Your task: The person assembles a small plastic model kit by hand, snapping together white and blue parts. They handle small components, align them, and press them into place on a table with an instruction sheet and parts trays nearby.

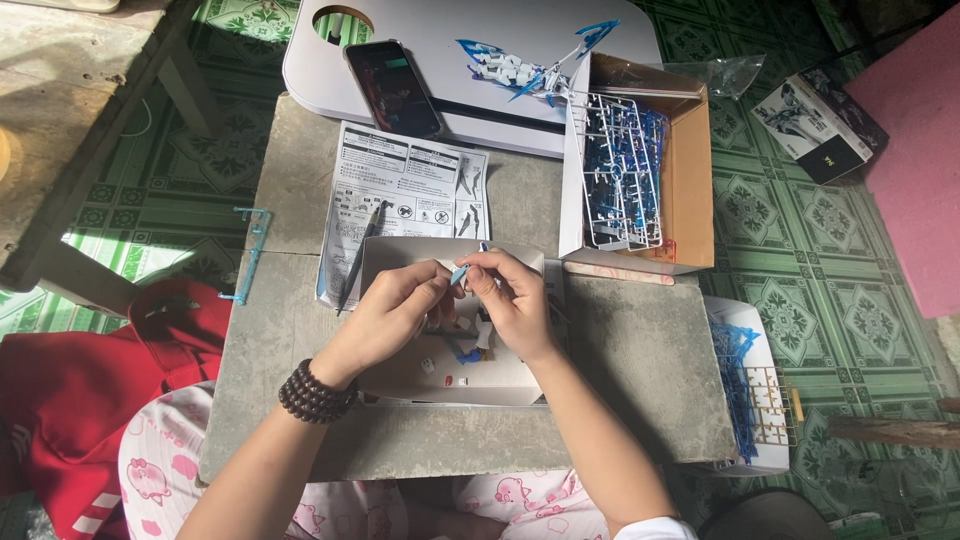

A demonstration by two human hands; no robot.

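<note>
your left hand (392,305) + right hand (513,298): both pinching small light-blue plastic model part (460,274) | over shallow white cardboard tray (500,375) (loose bits inside) | on grey table (640,370)

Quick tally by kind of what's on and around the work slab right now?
Phones: 1
Instruction sheets: 1
Cardboard boxes of part frames: 1
Built winged models: 1
Loose teal frame pieces: 1
Small blue parts pinched by both hands: 1
Total: 6

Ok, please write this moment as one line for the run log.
left hand: pinches small blue part | right hand: pinches same part | below: white tray | nearby: instruction sheet, box of part frames
</note>
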